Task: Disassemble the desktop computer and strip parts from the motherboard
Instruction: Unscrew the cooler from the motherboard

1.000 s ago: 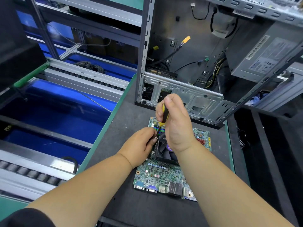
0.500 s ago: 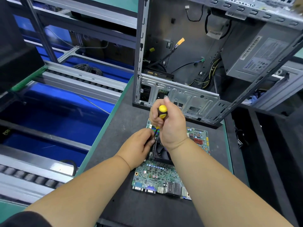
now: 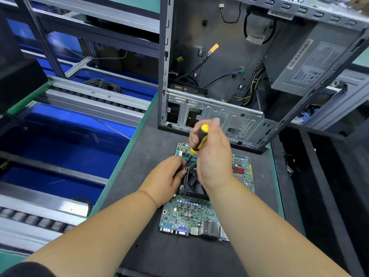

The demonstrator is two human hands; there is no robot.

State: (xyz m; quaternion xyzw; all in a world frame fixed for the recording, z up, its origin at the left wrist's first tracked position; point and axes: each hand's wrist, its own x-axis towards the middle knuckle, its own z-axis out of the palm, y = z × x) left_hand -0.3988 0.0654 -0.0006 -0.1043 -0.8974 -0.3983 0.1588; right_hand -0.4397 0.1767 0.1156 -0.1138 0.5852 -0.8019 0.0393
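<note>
Motherboard (image 3: 191, 214) flat; right hand (image 3: 214, 156) fingers around screwdriver (image 3: 199, 139); left hand (image 3: 166, 178) pinching its shaft.

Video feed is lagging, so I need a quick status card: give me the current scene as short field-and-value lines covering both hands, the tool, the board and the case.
right hand: grips the screwdriver handle
screwdriver: yellow and black, tilted, tip down at the far left corner of the cooler fan
left hand: fingertips pinch at the screwdriver tip beside the fan
cooler fan: black, on the motherboard, partly hidden by the right hand
motherboard: flat on the dark mat, port row toward the person
computer case: open, behind the board, loose cables inside
power supply: still in the case
</note>
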